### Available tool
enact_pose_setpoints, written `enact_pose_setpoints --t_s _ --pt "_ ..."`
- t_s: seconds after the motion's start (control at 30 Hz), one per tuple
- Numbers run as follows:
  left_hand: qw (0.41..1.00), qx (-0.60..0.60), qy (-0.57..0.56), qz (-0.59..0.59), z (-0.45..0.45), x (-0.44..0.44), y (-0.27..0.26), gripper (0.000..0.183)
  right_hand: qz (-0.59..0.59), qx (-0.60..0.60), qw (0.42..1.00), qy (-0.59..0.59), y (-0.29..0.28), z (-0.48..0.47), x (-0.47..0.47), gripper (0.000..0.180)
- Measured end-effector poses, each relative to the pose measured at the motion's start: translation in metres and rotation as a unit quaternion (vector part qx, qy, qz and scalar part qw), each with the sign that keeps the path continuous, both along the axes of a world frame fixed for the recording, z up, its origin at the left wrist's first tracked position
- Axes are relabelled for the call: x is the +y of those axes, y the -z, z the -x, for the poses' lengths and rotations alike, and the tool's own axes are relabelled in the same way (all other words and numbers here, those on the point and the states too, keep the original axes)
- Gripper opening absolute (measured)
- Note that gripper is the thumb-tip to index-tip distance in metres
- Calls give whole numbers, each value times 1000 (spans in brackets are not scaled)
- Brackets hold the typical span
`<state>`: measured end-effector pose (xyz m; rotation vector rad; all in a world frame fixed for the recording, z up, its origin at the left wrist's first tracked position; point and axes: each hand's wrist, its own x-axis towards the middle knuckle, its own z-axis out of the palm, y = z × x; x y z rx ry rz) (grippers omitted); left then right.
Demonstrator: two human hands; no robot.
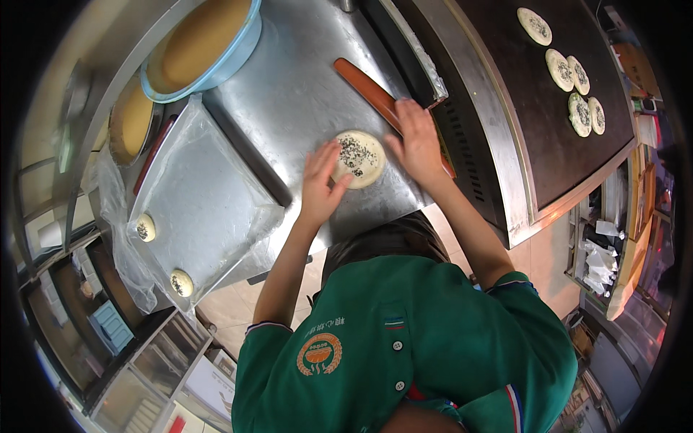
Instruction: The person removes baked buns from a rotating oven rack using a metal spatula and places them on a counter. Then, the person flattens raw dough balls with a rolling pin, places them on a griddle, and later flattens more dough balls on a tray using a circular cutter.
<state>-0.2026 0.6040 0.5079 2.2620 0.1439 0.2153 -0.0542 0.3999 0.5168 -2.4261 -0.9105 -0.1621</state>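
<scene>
A round flat dough disc [359,159] topped with black seeds lies on the steel worktop [287,86] before me. My left hand [324,178] is at its left edge, with fingertips and thumb over the rim. An orange-brown rolling pin [365,89] lies slantwise to the right of the disc. Across the pin's middle rests my right hand [418,138], its fingers stretched out and its thumb spread towards the dough. The palm hides part of the pin, so whether the hand grips it cannot be seen.
Two small seeded dough pieces [145,228] sit on a plastic-lined metal tray [200,178] at left. Behind it stand a blue basin [230,65] and a metal bowl [154,116]. Several seeded flatbreads [559,70] lie on the dark griddle [520,108] at right.
</scene>
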Motion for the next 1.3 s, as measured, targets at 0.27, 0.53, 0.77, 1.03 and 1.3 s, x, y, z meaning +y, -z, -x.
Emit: enact_pose_setpoints --t_s 0.27,0.53,0.77,1.03,1.3 --pt "975 95 -196 -45 -17 -12 27 29 91 50 975 -197 19 47 4 106" --pt "618 114 -276 727 -38 -43 -21 27 -115 146 978 -97 16 59 17 78" --pt "902 -24 -210 377 -73 -60 -106 50 -562 682 461 -77 -40 5 -24 59" --pt "945 -57 34 320 -156 -127 -151 75 -676 605 421 -17 -103 -93 -145 54" --pt "989 -10 -146 -38 -70 -27 -125 42 -260 -406 807 340 -146 -346 -316 50"
